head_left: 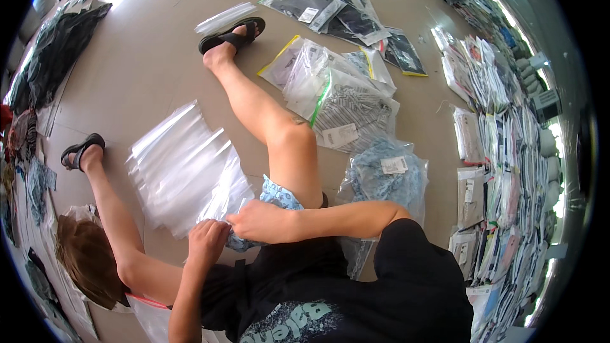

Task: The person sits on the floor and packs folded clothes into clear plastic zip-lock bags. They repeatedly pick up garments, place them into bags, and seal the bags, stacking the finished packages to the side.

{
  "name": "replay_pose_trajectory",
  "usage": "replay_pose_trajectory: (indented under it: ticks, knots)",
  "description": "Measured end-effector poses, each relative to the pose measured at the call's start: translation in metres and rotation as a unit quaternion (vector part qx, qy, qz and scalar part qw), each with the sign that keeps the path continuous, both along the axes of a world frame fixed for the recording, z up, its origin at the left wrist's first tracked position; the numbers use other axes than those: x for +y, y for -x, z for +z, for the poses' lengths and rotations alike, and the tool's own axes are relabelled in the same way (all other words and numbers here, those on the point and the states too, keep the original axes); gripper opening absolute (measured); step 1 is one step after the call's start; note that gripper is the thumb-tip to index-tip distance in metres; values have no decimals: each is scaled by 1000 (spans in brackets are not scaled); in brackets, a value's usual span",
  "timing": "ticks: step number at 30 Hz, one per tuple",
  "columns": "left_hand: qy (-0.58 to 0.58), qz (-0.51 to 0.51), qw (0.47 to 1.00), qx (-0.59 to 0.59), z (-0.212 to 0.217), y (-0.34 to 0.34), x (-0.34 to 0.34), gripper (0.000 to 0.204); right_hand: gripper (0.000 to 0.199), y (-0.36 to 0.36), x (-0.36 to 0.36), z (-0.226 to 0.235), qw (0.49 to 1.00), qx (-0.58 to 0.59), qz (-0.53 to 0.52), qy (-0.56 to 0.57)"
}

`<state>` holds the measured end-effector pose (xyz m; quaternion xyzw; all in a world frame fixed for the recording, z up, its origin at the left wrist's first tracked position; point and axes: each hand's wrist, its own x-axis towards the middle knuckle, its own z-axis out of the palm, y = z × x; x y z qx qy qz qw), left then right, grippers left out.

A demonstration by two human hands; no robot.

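Note:
My left hand [207, 241] and my right hand [262, 221] meet low in front of my body. Both are closed, with fingers pinched at the edge of a clear plastic bag [229, 198]; much of the bag is hard to make out against the sheets behind it. Light blue patterned cloth [279, 194] shows beyond my right hand and below it; whether it lies inside the bag I cannot tell. Just beyond the hands, a fanned stack of clear plastic bags [181, 168] lies on the floor between my spread legs.
To the right lie a bagged blue garment [387, 174], bagged striped clothing [356, 111] and several bagged dark garments [305, 6]. A small bag stack [225, 18] sits by my right sandal. Long rows of packed garments [502, 203] line the right; brown cloth [86, 257] lies left.

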<state>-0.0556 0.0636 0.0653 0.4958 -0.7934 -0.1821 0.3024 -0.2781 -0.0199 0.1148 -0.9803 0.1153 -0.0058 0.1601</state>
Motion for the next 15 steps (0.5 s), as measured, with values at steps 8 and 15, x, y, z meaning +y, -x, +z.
replay_pose_trajectory:
  ticks: [8,15]
  knots:
    - [-39,-43,993,-105,-5,-15,18,16,4,14,0,-8,998,61,-9,-6]
    - [-185,0,981,62,12,4,6,11,8,18,-1,-15,1000,20,-8,-18]
